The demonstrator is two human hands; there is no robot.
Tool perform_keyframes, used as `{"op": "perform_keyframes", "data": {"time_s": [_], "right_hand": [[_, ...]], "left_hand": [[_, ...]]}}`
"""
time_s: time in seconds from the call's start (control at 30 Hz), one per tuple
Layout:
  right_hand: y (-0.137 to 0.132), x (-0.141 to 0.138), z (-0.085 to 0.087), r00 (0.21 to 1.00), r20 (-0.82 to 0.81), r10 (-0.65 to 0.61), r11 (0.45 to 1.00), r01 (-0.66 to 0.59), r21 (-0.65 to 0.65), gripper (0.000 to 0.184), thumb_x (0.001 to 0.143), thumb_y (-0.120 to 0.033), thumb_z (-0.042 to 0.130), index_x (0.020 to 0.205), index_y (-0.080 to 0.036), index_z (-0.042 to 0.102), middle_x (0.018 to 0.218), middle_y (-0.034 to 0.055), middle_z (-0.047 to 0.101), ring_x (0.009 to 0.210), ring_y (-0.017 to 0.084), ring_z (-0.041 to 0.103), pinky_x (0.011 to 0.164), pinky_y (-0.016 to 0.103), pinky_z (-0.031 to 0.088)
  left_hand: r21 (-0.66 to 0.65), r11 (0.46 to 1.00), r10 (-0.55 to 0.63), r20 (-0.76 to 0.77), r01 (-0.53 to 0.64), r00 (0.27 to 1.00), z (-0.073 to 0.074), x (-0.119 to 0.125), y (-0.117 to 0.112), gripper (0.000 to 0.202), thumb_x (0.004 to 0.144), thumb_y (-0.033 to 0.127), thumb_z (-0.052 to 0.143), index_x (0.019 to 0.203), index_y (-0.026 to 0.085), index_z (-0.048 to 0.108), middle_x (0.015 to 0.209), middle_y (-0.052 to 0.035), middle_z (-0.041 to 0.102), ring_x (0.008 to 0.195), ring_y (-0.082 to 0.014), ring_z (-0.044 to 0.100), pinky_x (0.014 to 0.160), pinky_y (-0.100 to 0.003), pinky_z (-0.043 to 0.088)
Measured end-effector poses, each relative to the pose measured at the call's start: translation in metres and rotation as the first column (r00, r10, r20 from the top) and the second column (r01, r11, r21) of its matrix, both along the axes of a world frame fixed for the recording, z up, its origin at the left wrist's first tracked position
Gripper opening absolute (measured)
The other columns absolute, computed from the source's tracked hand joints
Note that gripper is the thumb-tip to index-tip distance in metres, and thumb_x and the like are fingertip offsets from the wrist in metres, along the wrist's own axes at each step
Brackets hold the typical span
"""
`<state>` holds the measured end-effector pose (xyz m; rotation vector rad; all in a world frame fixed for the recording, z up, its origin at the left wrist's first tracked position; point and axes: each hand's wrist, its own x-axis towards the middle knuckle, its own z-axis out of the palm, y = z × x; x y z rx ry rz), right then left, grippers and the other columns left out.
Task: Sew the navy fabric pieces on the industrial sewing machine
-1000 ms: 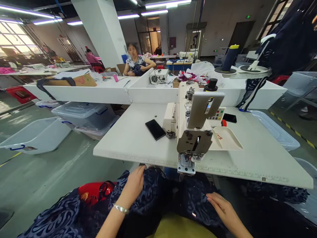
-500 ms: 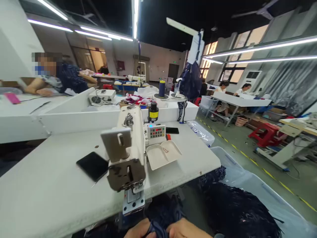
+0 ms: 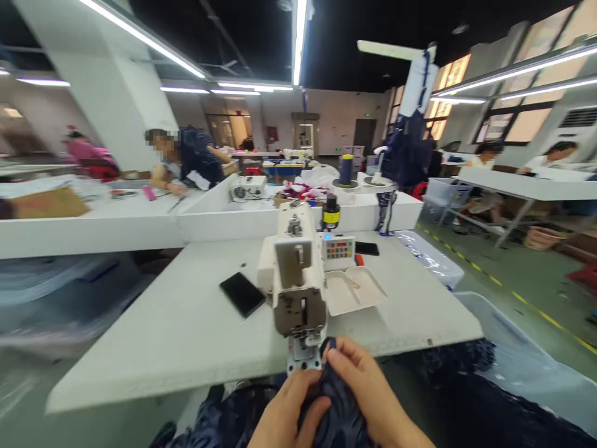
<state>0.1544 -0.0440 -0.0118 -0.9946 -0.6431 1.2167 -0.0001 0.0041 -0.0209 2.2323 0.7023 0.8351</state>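
Observation:
Both my hands hold a bunched piece of dark navy patterned fabric (image 3: 332, 406) just below the front edge of the white sewing table (image 3: 186, 330). My left hand (image 3: 285, 415) grips it from the left. My right hand (image 3: 368, 392) pinches its upper edge right under the needle plate of the cream sewing machine (image 3: 298, 280). More of the same fabric hangs down to the right (image 3: 461, 361) and below the table.
A black phone (image 3: 241, 292) lies left of the machine, a white tray (image 3: 354, 289) and a control panel (image 3: 337, 249) to its right, with a second phone (image 3: 367, 248) behind. Clear plastic bins (image 3: 513, 348) stand on the floor at right. Other people work at tables behind.
The view swung back toward the machine's front. My hands rose with the fabric, from low at the frame's bottom up to the machine's needle plate.

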Motion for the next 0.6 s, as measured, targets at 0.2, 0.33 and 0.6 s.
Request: {"op": "perform_keyframes", "data": {"time_s": [0.2, 0.33, 0.6], "right_hand": [[0.043, 0.005, -0.019, 0.936, 0.347, -0.051, 0.999, 0.043, 0.032, 0.028, 0.081, -0.046, 0.062, 0.090, -0.020, 0.061, 0.079, -0.0002, 0.067, 0.078, 0.018, 0.059, 0.078, 0.029, 0.045], [0.056, 0.009, -0.018, 0.758, 0.649, -0.062, 0.998, 0.031, 0.058, 0.030, 0.082, -0.037, 0.054, 0.101, -0.017, 0.065, 0.101, 0.0084, 0.069, 0.095, 0.025, 0.060, 0.089, 0.039, 0.046], [0.064, 0.019, -0.016, 0.559, 0.826, -0.073, 0.994, -0.022, 0.103, 0.032, 0.082, -0.033, 0.049, 0.109, -0.019, 0.061, 0.115, 0.0118, 0.066, 0.110, 0.028, 0.059, 0.091, 0.041, 0.050]], "left_hand": [[0.497, 0.867, 0.139, -0.205, -0.020, 0.969, -0.031, -0.011, 0.013, 0.045, 0.090, 0.006, 0.030, 0.127, 0.020, 0.051, 0.122, -0.0084, 0.059, 0.089, -0.0151, 0.064, 0.083, -0.025, 0.056], [0.672, 0.739, 0.273, -0.228, -0.052, 0.935, -0.048, -0.019, 0.011, 0.049, 0.089, 0.003, 0.025, 0.132, 0.012, 0.048, 0.123, -0.0130, 0.059, 0.080, -0.0177, 0.062, 0.074, -0.029, 0.058], [0.686, 0.724, 0.333, -0.258, -0.070, 0.907, -0.041, -0.013, -0.003, 0.051, 0.089, 0.001, 0.021, 0.135, 0.005, 0.043, 0.127, -0.0167, 0.057, 0.100, -0.0203, 0.063, 0.081, -0.028, 0.056]]}}
